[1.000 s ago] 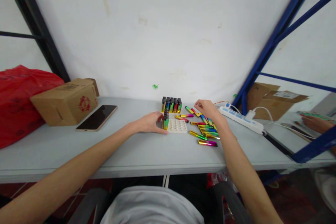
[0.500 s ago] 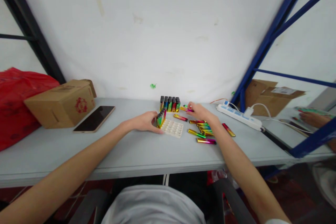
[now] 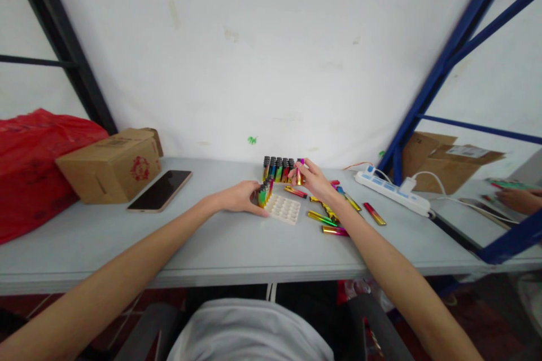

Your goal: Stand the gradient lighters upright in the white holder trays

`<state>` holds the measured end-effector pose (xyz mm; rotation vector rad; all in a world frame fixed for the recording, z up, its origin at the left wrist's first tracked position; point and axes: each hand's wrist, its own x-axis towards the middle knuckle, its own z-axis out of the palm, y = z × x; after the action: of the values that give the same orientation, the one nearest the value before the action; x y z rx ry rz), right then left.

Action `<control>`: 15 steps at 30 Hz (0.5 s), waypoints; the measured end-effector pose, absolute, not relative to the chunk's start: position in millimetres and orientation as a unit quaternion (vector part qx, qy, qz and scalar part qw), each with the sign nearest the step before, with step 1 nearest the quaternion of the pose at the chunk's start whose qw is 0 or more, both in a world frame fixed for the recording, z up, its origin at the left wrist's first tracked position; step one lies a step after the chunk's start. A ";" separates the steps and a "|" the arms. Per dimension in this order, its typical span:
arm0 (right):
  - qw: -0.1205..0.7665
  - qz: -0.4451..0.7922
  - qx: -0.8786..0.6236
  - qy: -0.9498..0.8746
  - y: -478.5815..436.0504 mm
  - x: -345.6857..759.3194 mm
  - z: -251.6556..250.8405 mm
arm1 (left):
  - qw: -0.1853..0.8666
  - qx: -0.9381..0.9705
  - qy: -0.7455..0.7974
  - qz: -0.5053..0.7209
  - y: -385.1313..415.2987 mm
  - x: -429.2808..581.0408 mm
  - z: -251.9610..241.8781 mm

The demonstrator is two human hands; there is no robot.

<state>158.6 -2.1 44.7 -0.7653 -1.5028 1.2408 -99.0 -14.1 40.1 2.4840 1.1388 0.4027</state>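
Observation:
A white tray with round holes (image 3: pixel 284 208) lies on the grey table (image 3: pixel 212 237), with a row of rainbow-coloured lighters (image 3: pixel 265 192) standing along its left side. My left hand (image 3: pixel 240 198) rests against the tray's left edge, fingers curled around that row. My right hand (image 3: pixel 312 178) pinches one lighter (image 3: pixel 299 171) upright, just above the tray's far right corner. A block of upright lighters (image 3: pixel 277 169) stands by the wall. Several loose lighters (image 3: pixel 330 215) lie to the right of the tray.
A phone (image 3: pixel 160 190) lies face up left of the tray, beside a cardboard box (image 3: pixel 110 164) and a red plastic bag (image 3: pixel 25 163). A white power strip (image 3: pixel 392 193) with a cable sits at the right, near blue rack posts (image 3: pixel 440 67). Another person's hand (image 3: pixel 514 200) shows far right.
My right hand picked a lighter from the loose pile and carried it left towards the tray, now held upright. The left hand stayed at the tray's left edge.

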 end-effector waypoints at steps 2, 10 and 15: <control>0.478 0.514 -0.322 -0.635 -6.3 155.6 44.7 | 0.193 0.882 0.405 0.144 -14.3 -98.9 40.2; 0.431 0.189 -0.456 -0.755 -11.5 141.9 37.0 | 0.197 0.882 0.403 0.143 -14.2 -100.3 39.7; 0.419 0.109 -0.496 -0.753 -14.8 134.7 34.0 | 0.195 0.880 0.409 0.144 -15.3 -99.7 39.9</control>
<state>134.7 -14.8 34.0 -1.2434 -1.8885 0.2737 -99.7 -15.3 39.9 2.4653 1.1451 0.4043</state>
